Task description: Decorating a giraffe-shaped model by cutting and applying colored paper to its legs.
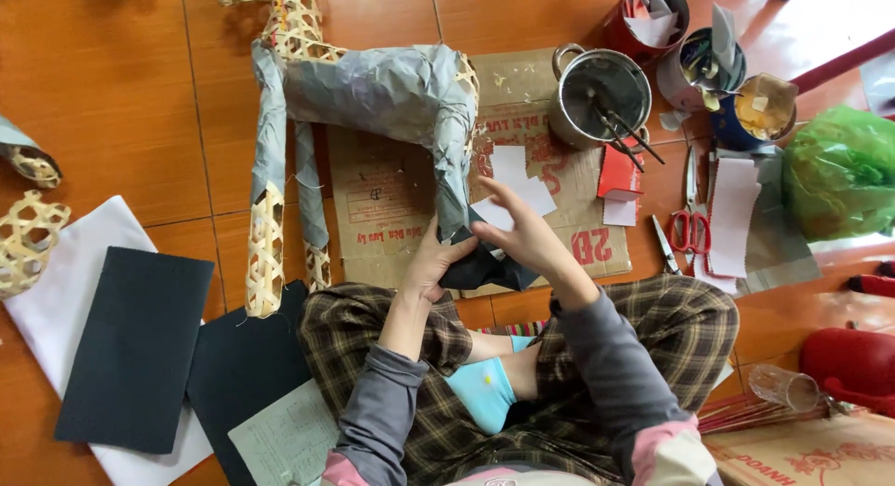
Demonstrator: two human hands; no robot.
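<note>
Two hands work over a shiny orange tile floor, where a person sits with legs crossed in checked trousers and one light blue sock. A flat brown cardboard sheet lies on the tiles in front of the knees.

The left hand is near the middle of the view, fingers closed together round the bottom of one leg of the woven bamboo frame. The right hand is just at 3 o'clock of it, fingers spread apart, fingertips pressing a dark paper piece against that same leg.

The frame looks like an animal shape, made of pale crisscross bamboo strips with holes. Crinkly grey paper covers its body and parts of its legs. It stands at 12 o'clock of the hands, reaching up to the top edge.

At 2 o'clock sits a round metal pot with sticks in it. At 3 o'clock lie red-handled scissors. A lumpy green plastic bag sits at the far right. At 8 o'clock, smooth black paper sheets lie on white paper. Two small bamboo pieces rest at 9 o'clock.
</note>
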